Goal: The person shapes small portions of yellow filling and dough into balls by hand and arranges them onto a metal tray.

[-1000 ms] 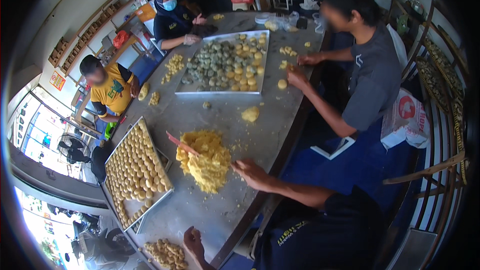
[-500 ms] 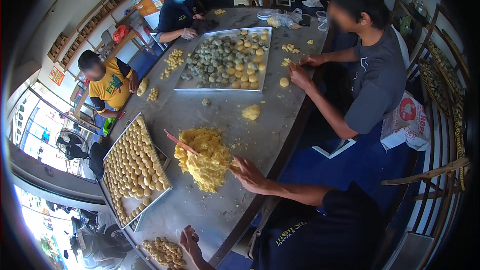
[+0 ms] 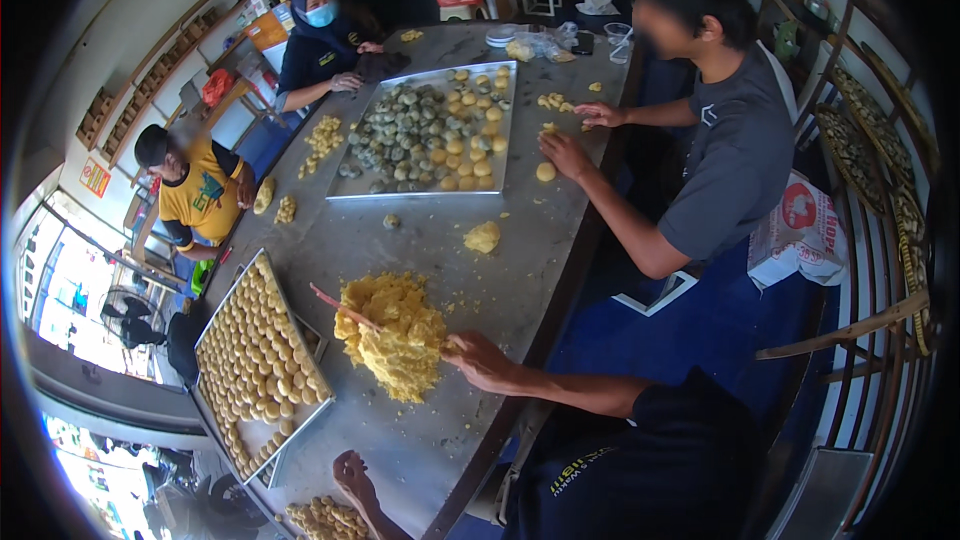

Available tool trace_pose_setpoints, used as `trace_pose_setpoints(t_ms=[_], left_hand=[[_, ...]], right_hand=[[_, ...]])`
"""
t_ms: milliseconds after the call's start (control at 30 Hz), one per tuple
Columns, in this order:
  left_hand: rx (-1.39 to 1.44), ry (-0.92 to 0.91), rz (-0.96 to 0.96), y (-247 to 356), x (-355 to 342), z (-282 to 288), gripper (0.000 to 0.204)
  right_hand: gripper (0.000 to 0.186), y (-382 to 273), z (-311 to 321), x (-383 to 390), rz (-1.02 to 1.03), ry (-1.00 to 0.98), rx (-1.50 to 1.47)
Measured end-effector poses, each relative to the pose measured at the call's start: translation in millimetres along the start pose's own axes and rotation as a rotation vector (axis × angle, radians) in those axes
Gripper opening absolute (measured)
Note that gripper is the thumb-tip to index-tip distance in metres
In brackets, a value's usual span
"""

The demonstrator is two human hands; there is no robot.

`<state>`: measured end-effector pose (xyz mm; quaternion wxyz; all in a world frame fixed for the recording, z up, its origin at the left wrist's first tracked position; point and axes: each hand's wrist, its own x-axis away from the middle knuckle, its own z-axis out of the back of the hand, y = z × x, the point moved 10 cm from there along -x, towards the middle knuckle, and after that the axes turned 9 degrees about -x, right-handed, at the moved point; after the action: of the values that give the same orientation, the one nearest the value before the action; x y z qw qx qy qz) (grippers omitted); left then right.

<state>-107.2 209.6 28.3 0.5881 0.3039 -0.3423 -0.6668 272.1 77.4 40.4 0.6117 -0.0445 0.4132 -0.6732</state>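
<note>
A mound of crumbly yellow dough (image 3: 395, 365) sits on the steel table (image 3: 500, 290), with a pink spatula (image 3: 356, 314) stuck in it. My right hand (image 3: 470, 358) pinches dough at the mound's right edge. Down by the table's near edge, my left hand (image 3: 355, 475) has loosely curled, parted fingers, with nothing clearly held. Close to it lies a pile of small golden-brown lumps (image 3: 325, 517). Rows of round dough pieces fill a tilted tray (image 3: 322, 395) on the left, resting over another tray. A smaller lump of yellow dough (image 3: 482, 237) lies beyond the mound.
A large tray (image 3: 420, 194) holds grey-green and yellow balls. Three co-workers sit round the table: one in grey (image 3: 730, 180), one in yellow (image 3: 190, 200), one masked (image 3: 305, 65). Bags and cups (image 3: 545, 48) lie at the far end. A wooden rack (image 3: 880, 330) stands right.
My right hand has moved into the mound's right edge, its fingers closing on dough. The view has shifted slightly. The co-worker in grey has shifted both hands a little along the table.
</note>
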Motion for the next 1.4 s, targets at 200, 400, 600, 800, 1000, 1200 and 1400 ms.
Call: trace_pose_setpoints(t_ms=[200, 400, 600, 800, 1000, 1200, 1400], left_hand=[[-0.211, 0.175, -0.084, -26, -4, 11, 0.016], [-0.737, 0.183, -0.243, -5, 11, 4, 0.011], [-0.674, 0.211, -0.387, 14, 54, -4, 0.042], [-0.81, 0.236, -0.317, 40, 106, -15, 0.059], [-0.478, 0.098, -0.114, 55, 105, -26, 0.028], [-0.974, -0.021, -0.308, 110, 102, -69, 0.031], [-0.884, 0.283, -0.413, 72, 33, -73, 0.02]], right_hand=[[0.026, 5, -4, -8, -0.024, 0.008, -0.217], [0.009, 7, -13, -15, 0.037, -0.075, -0.141], [0.017, 10, -14, -26, -0.044, -0.297, 0.076], [0.044, -16, 17, 9, 0.155, 0.041, 0.262], [0.039, 6, 5, 10, 0.051, -0.111, -0.06], [0.02, 12, -9, -15, 0.065, -0.094, -0.014], [0.018, 14, -10, -22, -0.018, -0.235, -0.033]])
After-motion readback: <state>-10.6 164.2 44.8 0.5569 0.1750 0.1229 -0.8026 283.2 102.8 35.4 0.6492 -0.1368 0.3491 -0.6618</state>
